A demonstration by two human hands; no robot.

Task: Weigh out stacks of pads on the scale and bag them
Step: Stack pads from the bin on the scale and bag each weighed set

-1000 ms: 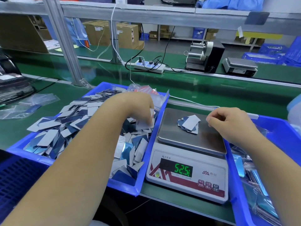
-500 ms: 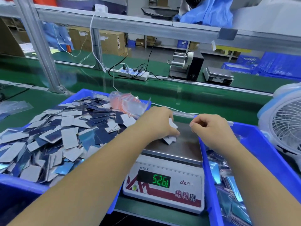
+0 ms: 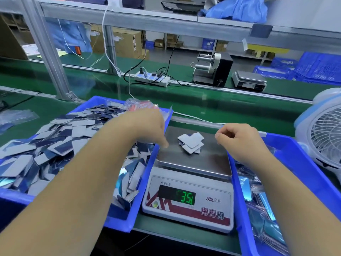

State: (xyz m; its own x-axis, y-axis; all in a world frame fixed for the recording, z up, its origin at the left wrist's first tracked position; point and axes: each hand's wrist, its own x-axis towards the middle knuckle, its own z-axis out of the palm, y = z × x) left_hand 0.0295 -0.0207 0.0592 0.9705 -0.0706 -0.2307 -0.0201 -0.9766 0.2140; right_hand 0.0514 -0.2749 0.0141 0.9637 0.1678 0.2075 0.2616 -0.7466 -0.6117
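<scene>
Head view, looking down on the green tabletop point(image 3: 184, 111): the scale point(image 3: 188, 191) sits dead centre, and on its steel platform lies a small loose stack of pads point(image 3: 191, 144), white faces up, fanned out, not squared. The green readout is lit, digits partly blurred, something like 35. The left hand point(image 3: 147, 126) hangs over the seam between the left blue bin point(image 3: 120, 221) and the platform, fingers pointing down and loosely bent; what, if anything, they pinch cannot be told from here. The right hand point(image 3: 238, 139) hovers at the platform's right edge, fingers curled in toward the thumb, nothing visible between them. The left bin is heaped with loose pads point(image 3: 60, 145), white and dark blue. The right blue bin point(image 3: 295, 172) holds shiny filled bags point(image 3: 258, 200). A small fan point(image 3: 324, 133) stands far right.

These pads look thin, light, flat and a bit slick, so they'll slide off one another; best to square the stack and pinch it across its edges
</scene>
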